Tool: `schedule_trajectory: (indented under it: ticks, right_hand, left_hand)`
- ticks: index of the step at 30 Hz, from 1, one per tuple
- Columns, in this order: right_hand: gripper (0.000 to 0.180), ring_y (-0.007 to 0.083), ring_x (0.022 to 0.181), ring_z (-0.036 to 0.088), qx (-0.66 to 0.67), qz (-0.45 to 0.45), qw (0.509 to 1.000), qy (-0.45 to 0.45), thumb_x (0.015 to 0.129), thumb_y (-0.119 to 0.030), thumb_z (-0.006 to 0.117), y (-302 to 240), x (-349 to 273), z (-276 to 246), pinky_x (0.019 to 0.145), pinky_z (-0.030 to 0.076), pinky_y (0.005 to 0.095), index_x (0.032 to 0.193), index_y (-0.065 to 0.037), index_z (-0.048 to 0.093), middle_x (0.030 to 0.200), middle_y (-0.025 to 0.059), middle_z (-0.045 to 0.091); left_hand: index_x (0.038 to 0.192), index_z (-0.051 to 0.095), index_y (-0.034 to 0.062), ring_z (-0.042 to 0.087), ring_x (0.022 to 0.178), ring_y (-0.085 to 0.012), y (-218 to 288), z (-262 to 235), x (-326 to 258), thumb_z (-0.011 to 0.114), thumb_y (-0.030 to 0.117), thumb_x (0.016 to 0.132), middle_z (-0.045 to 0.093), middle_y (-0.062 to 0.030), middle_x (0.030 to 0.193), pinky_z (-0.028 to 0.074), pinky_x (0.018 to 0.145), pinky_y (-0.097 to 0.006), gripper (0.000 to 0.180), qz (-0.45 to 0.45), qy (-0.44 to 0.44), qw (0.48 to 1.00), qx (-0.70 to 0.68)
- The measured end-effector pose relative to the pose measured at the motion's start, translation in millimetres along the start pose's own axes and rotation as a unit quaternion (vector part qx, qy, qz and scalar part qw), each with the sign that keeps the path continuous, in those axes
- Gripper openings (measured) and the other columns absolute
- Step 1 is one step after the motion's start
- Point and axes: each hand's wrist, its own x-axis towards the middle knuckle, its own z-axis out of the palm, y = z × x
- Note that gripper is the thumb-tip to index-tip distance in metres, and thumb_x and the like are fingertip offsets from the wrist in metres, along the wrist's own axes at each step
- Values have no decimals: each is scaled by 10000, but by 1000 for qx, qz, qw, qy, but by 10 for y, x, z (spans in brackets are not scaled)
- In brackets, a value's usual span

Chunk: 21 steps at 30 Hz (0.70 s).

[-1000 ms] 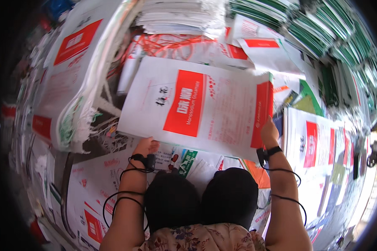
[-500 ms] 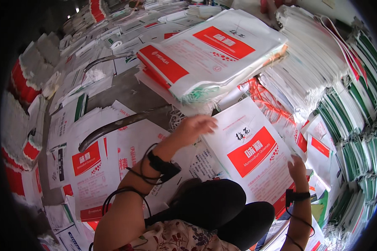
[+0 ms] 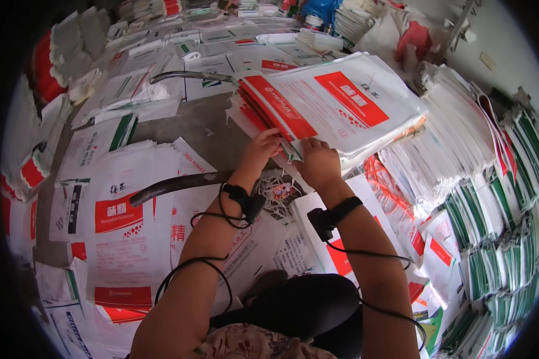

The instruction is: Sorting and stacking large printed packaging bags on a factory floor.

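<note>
A thick stack of flat white woven sacks with red print lies in front of me. My left hand is closed at the stack's near left corner, its fingertips on a sack's edge. Close beside it, my right hand has its fingers curled over the near edge of the same sack. Green frayed threads show between the hands. Partly hidden under my right forearm, a loose white and red sack lies by my knees. Both wrists wear black straps with cables.
Two dark curved bars stick out left of the stack. Flat printed sacks cover the left floor. Tall piles of white sacks and green-edged sacks stand at right. Orange string lies tangled beside the stack.
Both hands have moved from the loose sack by my knees up to the near edge of the stack and closed there. The view has shifted, showing more of the far room.
</note>
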Motion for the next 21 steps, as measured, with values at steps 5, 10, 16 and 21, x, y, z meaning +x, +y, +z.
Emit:
schedule_trajectory:
  ticks: [5, 10, 16, 21]
  right_hand:
    - [525, 354, 1013, 641, 103, 20, 992, -71, 833, -360, 686, 237, 155, -147, 851, 516, 433, 1224, -23, 594, 1106, 191, 662]
    - [537, 360, 1039, 642, 119, 73, 981, -131, 874, -427, 624, 117, 250, -275, 905, 497, 425, 1214, -11, 624, 1118, 228, 662]
    - [467, 370, 999, 652, 160, 79, 976, -121, 906, -409, 572, 209, 292, -225, 892, 500, 429, 1185, -43, 654, 1040, 228, 681]
    - [386, 403, 960, 644, 183, 81, 970, -140, 941, -364, 524, 258, 330, -279, 856, 501, 456, 1168, -86, 665, 984, 254, 671]
  left_hand:
    - [1447, 425, 74, 619, 951, -141, 113, 59, -21, 621, 240, 940, 635, -47, 1120, 484, 887, -298, 568, 12, -60, 996, -63]
    - [1441, 432, 49, 574, 912, -88, -7, 95, 16, 622, 232, 951, 616, -18, 1074, 471, 861, -248, 557, 36, -55, 996, -66]
    - [1417, 457, 19, 556, 913, -70, -38, 166, 62, 641, 235, 949, 603, -1, 1038, 474, 830, -220, 547, 45, -46, 995, -78]
    - [1400, 475, 11, 570, 862, -95, -66, 175, 70, 650, 226, 941, 615, -20, 989, 473, 758, -235, 536, 57, -24, 996, -69]
